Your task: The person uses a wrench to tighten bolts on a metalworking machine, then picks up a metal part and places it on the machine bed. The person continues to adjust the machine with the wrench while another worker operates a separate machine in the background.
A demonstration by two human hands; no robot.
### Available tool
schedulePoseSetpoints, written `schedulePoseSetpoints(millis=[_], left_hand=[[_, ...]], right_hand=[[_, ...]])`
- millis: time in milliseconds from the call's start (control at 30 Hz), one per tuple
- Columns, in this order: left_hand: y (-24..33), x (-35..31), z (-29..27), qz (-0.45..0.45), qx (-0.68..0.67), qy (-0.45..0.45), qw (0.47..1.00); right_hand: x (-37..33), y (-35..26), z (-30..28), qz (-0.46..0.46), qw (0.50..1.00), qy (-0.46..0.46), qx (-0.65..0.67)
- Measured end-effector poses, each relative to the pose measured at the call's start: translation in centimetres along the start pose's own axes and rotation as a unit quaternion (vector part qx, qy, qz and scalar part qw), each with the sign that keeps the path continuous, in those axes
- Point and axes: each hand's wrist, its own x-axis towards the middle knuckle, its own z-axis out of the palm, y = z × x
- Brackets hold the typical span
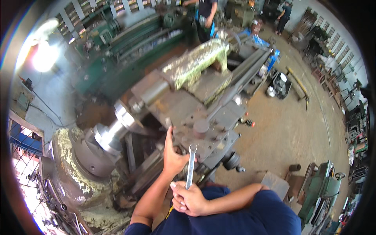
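My right hand [191,200] is closed around the lower shank of a silver wrench [190,166], whose ring-like end points up toward the tool post. My left hand [173,156] reaches to the near left side of the lathe's square tool post [201,135]. Its index finger stretches up along the post's edge and its thumb points right, apart from it; the other fingers are mostly hidden. A small light-coloured piece [168,122] is just beyond the index fingertip. To the left, a shiny stepped metal workpiece [117,131] sits in the lathe chuck [94,154].
The worn tailstock [199,62] stands beyond the tool post. Handles with a red knob [250,123] stick out on the right. A black tray [280,84] lies on the floor. A green machine [323,188] is at lower right, and another person [205,17] stands behind the lathe.
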Motion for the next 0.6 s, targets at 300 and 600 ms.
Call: schedulePoseSetpoints(millis=[300, 600], left_hand=[[4.0, -2.9, -1.4, 0.021, 0.0, 0.115, 0.993], [4.5, -0.3, -1.6, -0.007, -0.077, 0.07, 0.995]], right_hand=[[-2.5, -0.4, 0.0, -0.101, 0.974, -0.039, -0.198], [-0.5, -2.4, -0.7, -0.112, 0.98, 0.023, -0.16]])
